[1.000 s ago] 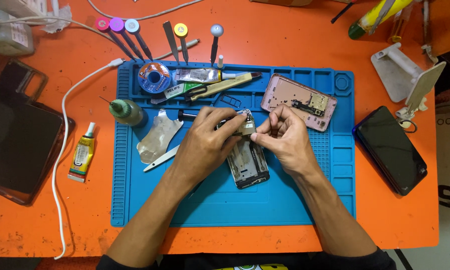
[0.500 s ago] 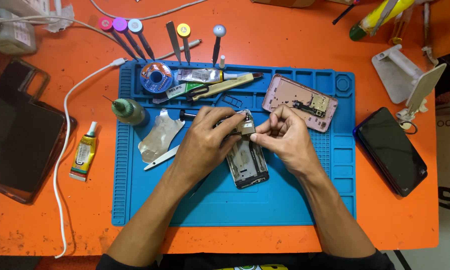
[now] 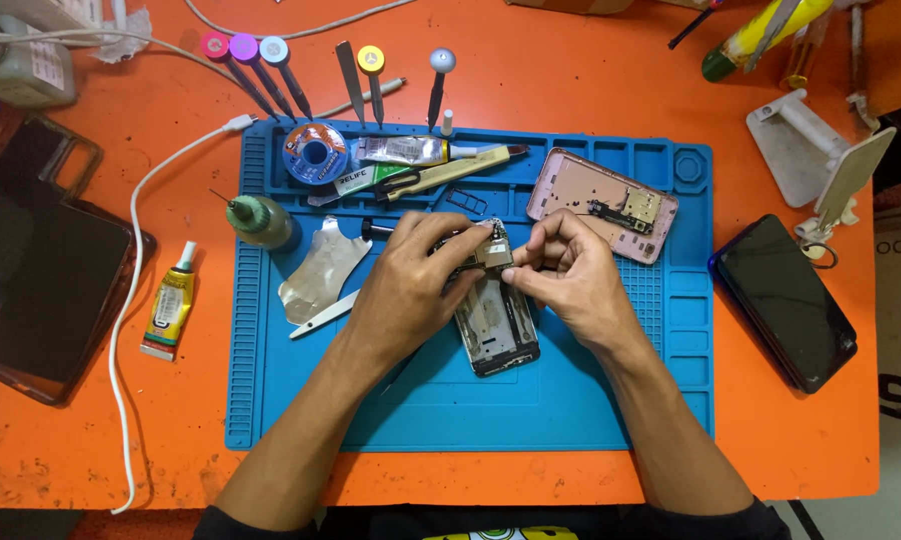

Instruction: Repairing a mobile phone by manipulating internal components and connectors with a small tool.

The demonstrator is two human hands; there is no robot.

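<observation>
An opened phone frame lies in the middle of the blue repair mat. My left hand rests over its upper left part, fingers curled on it. My right hand comes in from the right and pinches a small metal part at the phone's top end. Both hands meet over that part. Whether a thin tool is in my fingers is hidden.
A pink phone back cover lies at the mat's upper right. A solder wire spool, tubes, tweezers and several screwdrivers line the mat's top. A green bottle, foil piece, glue tube, dark phones and white cable surround it.
Both hands stay at the top of the phone frame; only the fingers shift slightly.
</observation>
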